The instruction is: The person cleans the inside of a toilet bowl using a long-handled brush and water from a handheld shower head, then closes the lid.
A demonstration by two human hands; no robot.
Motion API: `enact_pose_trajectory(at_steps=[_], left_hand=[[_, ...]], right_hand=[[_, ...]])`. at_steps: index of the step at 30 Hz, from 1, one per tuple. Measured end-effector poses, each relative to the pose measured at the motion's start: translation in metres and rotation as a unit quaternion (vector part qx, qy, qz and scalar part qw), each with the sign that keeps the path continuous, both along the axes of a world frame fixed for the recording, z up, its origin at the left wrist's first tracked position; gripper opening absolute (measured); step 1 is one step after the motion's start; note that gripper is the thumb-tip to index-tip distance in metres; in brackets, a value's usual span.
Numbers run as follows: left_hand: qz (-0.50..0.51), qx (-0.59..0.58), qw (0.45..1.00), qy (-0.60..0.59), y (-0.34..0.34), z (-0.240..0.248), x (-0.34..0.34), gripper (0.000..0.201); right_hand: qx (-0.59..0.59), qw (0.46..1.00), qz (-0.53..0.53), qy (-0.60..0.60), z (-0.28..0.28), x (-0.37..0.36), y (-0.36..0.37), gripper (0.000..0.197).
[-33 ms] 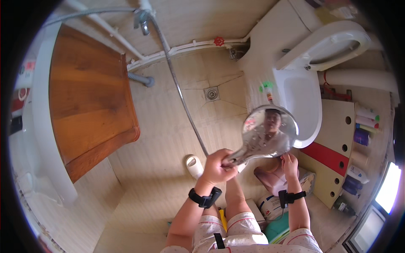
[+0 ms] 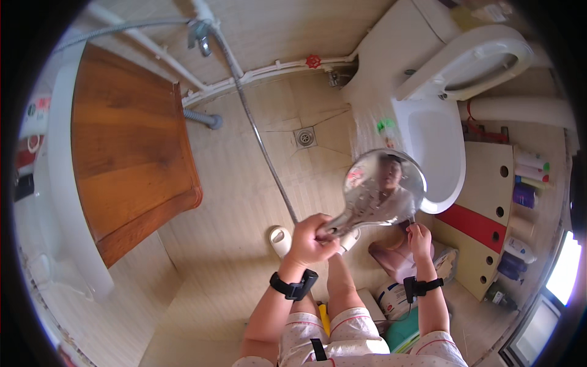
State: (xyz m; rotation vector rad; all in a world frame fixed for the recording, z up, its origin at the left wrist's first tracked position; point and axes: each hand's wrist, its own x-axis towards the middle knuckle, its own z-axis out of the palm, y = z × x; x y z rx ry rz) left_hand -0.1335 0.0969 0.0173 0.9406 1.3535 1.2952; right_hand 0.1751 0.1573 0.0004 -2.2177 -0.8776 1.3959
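Observation:
My left hand (image 2: 313,240) is wrapped round the handle of a shiny round shower head (image 2: 384,194), which is tilted up in front of me. Its mirror-like face carries a reflection and small drop-like spots. From near that hand, a grey metal shower hose (image 2: 257,131) runs up to the wall tap (image 2: 200,38). My right hand (image 2: 419,240) is closed in a pinch just below the shower head's lower right rim. A thin dark bit shows at its fingertips, too small to name. Whether these fingers touch the rim, I cannot tell.
A white toilet (image 2: 461,156) with raised seat stands at the right, with a green-topped thing (image 2: 385,125) beside it. A wooden cabinet (image 2: 131,147) is at the left. A floor drain (image 2: 304,137), pale slippers (image 2: 280,240) and several bottles (image 2: 524,196) are around.
The shower head and my left hand have shifted slightly left and up. My right hand stays almost in place, and a thin bit now shows above its fingertips.

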Motion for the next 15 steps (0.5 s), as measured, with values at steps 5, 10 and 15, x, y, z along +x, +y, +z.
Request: enact_pose_trajectory(at_steps=[5, 10, 15], left_hand=[[-0.004, -0.018, 1.000, 0.018, 0.028, 0.025, 0.000, 0.021], [-0.015, 0.013, 0.998, 0.061, 0.054, 0.038, 0.034, 0.021], [0.011, 0.004, 0.999, -0.042, 0.045, 0.029, 0.072, 0.011]], right_hand=[[-0.006, 0.999, -0.021, 0.034, 0.020, 0.017, -0.012, 0.018], [0.048, 0.998, 0.012, 0.032, 0.028, 0.049, -0.019, 0.019], [0.038, 0.999, -0.015, 0.015, 0.023, 0.100, -0.030, 0.021]])
